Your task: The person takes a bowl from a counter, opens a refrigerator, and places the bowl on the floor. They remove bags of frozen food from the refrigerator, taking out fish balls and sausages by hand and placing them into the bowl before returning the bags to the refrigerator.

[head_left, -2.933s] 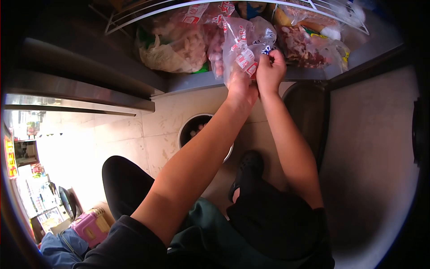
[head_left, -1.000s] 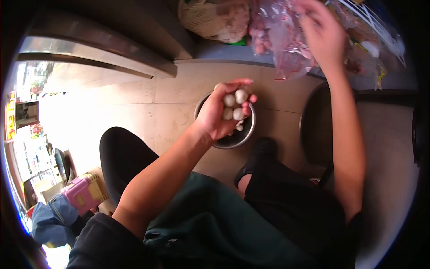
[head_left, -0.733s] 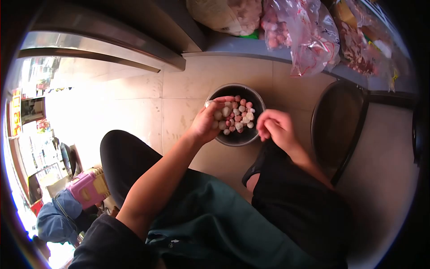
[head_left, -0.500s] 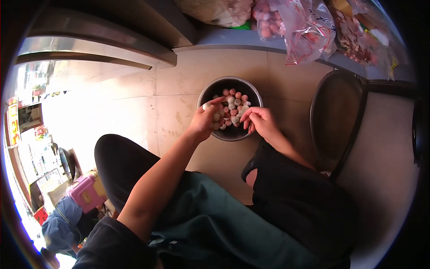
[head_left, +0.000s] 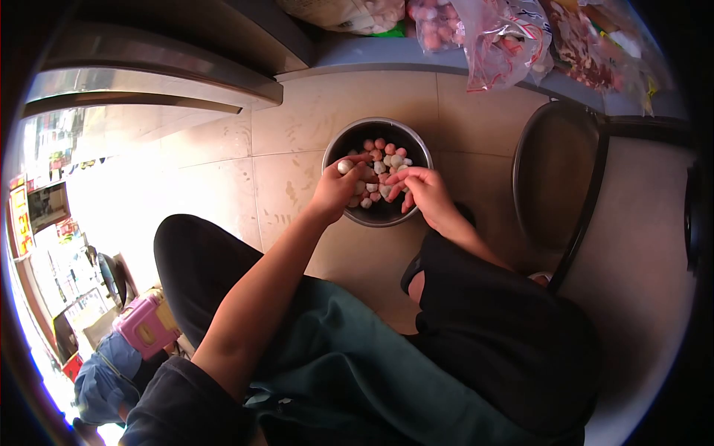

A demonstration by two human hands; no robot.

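A round metal bowl (head_left: 378,122) stands on the tiled floor, with pink and whitish balls (head_left: 390,149) inside. My left hand (head_left: 338,189) reaches over the bowl's left side, its fingers curled around several whitish balls. One pale ball (head_left: 345,166) shows by the thumb and index finger. Over the right side is my right hand (head_left: 428,195), fingers bent and a little apart, just above or touching the balls. I see nothing held in it.
Plastic bags of pink balls (head_left: 440,26) and of meat (head_left: 584,56) lie on a grey ledge (head_left: 372,56) at the top. A dark oval container (head_left: 558,175) stands to the right. A pink case (head_left: 147,323) and a person in blue (head_left: 108,379) are lower left.
The whole view has shifted slightly, so the bowl and bags appear higher. My left fingers have moved on the balls, and a pale ball now shows more clearly by the thumb.
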